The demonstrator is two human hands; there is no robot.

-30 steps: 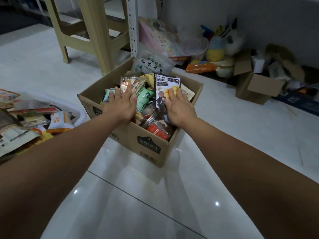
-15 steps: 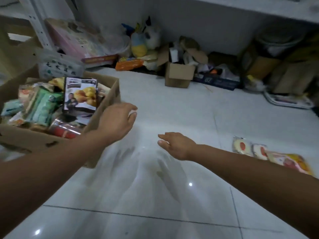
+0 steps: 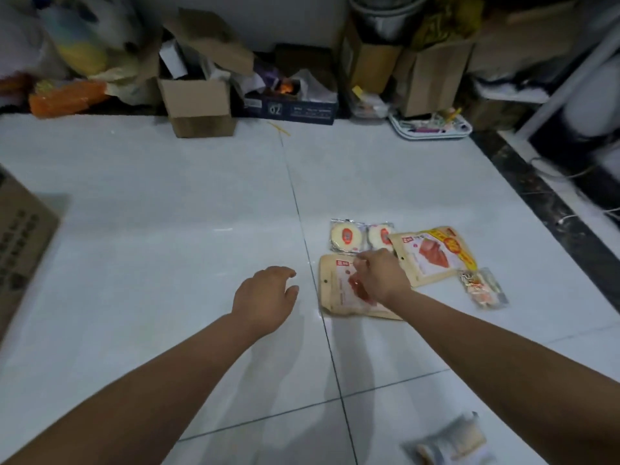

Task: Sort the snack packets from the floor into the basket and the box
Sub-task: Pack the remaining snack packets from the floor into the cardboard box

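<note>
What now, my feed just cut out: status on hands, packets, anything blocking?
Left hand open above bare floor. Right hand over near beige pouch, grip unclear. Four more packets beside it; nothing blocking.

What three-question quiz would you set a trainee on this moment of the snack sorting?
1. True or false: the left hand holds a packet.
2. The right hand is over: A the near beige pouch; B a bottle; C a plate.
3. How many round cake packets lie just beyond that pouch?
Key: 1 false; 2 A; 3 two.
</note>
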